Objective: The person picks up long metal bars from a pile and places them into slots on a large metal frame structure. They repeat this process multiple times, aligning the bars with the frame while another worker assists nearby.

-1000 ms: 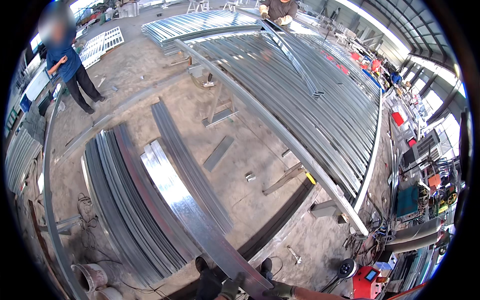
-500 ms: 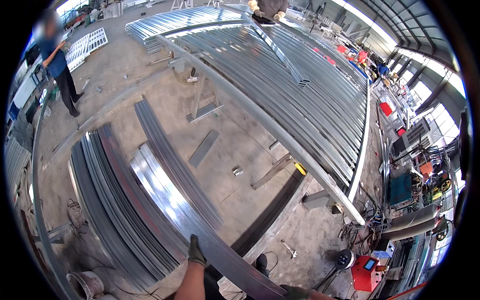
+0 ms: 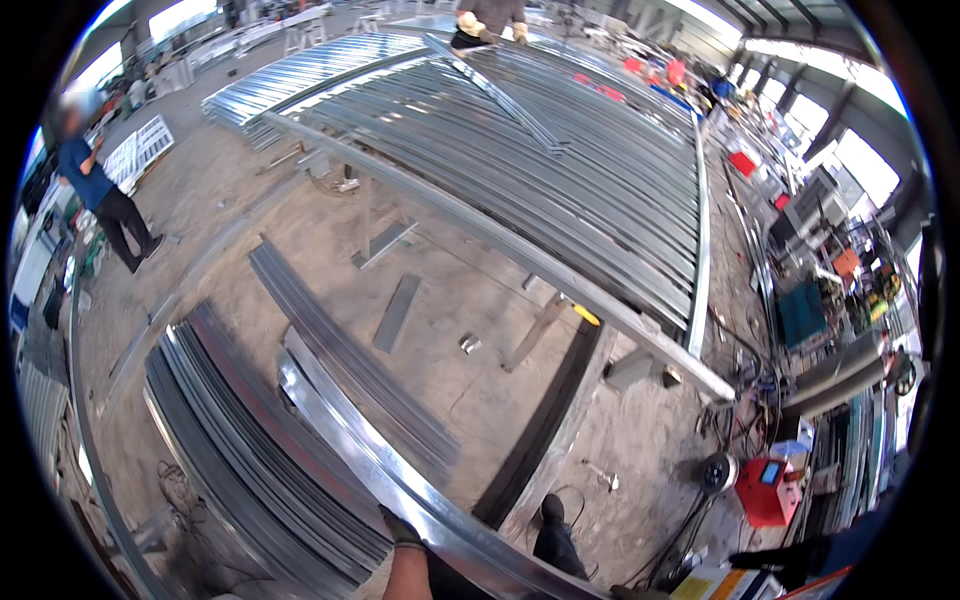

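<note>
A long, shiny metal channel (image 3: 385, 470) runs from beside the stack of profiles down to the lower edge, its far end at the middle left. My left hand (image 3: 402, 527), in a dark glove, is closed round its near-left edge. At the lower edge only a sliver of my right hand (image 3: 640, 593) shows, gloved, by the channel's near end; its fingers are hidden. To the left lies the stack of dark grey metal profiles (image 3: 235, 440). Another bundle of long profiles (image 3: 345, 350) rests on the floor beyond the channel.
Ahead stands a large frame (image 3: 520, 275) bearing rows of metal strips. A person (image 3: 490, 22) in gloves is behind it; another person (image 3: 100, 195) stands far left. At right are a red machine (image 3: 768, 492), cables, and a dark limb (image 3: 785, 562), apparently someone else's.
The view has shifted, and most of the scene sits differently in it. The channel looks more tilted, with a grey piece showing beside its far end. My left hand keeps its hold.
</note>
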A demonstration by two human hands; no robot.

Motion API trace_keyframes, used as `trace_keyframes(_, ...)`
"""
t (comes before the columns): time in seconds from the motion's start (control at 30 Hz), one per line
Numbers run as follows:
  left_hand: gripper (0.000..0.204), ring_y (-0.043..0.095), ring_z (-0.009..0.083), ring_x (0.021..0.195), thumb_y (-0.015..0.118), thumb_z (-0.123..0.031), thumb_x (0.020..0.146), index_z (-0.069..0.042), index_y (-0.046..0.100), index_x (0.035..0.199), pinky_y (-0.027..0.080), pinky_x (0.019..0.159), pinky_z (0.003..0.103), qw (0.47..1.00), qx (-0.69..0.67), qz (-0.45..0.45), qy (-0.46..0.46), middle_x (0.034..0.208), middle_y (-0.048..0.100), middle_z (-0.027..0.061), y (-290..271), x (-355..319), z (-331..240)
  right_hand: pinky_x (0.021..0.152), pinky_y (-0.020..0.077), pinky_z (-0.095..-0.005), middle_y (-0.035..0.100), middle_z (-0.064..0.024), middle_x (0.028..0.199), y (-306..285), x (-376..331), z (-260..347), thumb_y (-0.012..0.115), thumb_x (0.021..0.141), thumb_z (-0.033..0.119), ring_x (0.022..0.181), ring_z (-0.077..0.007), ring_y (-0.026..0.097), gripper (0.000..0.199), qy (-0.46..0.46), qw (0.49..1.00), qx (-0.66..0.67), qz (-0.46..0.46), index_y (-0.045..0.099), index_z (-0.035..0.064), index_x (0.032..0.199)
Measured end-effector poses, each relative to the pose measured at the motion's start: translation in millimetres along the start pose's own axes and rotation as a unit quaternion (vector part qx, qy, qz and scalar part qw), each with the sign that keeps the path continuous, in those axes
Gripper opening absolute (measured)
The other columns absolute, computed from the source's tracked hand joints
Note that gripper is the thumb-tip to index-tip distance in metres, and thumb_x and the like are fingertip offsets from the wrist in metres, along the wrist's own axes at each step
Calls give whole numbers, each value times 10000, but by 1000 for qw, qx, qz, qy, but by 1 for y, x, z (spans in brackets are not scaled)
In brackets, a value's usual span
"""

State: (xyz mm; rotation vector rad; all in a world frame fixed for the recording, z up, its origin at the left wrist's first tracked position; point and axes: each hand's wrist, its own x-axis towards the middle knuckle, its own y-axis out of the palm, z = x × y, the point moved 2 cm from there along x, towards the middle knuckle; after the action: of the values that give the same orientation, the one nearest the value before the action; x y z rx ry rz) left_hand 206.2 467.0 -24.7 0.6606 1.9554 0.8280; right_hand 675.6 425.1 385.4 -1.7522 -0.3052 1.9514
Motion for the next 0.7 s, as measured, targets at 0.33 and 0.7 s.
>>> trace_keyframes(0.33, 690, 446, 372, 1386, 280, -559, 1070, -50, 417, 1516, 349, 1184, 512, 985, 157, -75, -6, 1527, 449, 182, 100, -85, -21, 811, 547, -504, 660, -241, 1043, -39, -88, 2, 820, 649, 615, 910, -405, 673, 1000, -135, 971, -146, -133, 484, 46, 1400)
trace_keyframes(0.7, 584, 615, 313, 1155, 375, -515, 1024, -60, 573, 1333, 480, 994, 471, 992, 111, 52, -1, 1309, 615, 160, 307, -180, 50, 876, 507, -476, 645, -194, 1100, -136, -33, -199, 810, 593, 652, 1003, -392, 646, 1089, -282, 918, -118, -251, 470, -7, 1391)
